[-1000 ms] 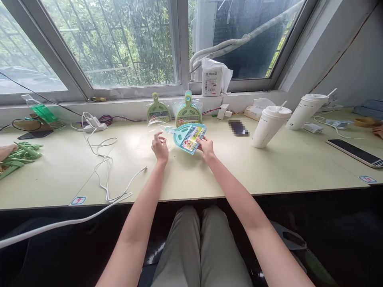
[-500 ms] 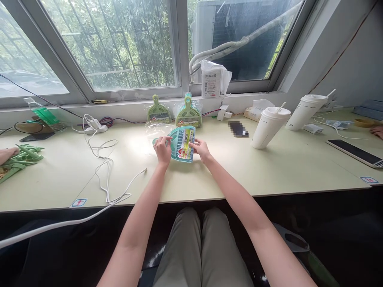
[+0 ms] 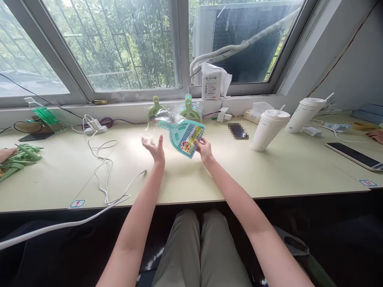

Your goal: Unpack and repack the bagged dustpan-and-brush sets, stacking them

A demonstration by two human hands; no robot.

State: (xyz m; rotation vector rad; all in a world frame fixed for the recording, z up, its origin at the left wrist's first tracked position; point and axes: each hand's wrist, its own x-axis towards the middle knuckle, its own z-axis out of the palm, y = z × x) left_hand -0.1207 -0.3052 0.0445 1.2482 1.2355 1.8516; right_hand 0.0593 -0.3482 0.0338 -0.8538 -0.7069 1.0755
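Note:
A light-blue mini dustpan and brush set (image 3: 179,135) with a printed label is tilted above the table. Clear plastic wrap (image 3: 170,116) shows behind its handle. My right hand (image 3: 204,150) grips the dustpan's lower right edge, thumb on the label. To its left, my left hand (image 3: 154,148) is spread, palm up, and apart from the dustpan. Two sets stand behind at the sill: a wrapped green dustpan (image 3: 156,104) on the left and wrapped green and blue dustpans (image 3: 188,108) on the right.
White cables (image 3: 103,167) run across the left of the table. Two white cups (image 3: 269,131) with straws stand on the right, near a blurred dark object (image 3: 238,130) and a tablet-like device (image 3: 353,155). Other people's hands (image 3: 8,154) show at both side edges.
My left hand has let go of the dustpan, moved left and opened out. My right hand has raised and turned the dustpan, its handle now pointing up and left.

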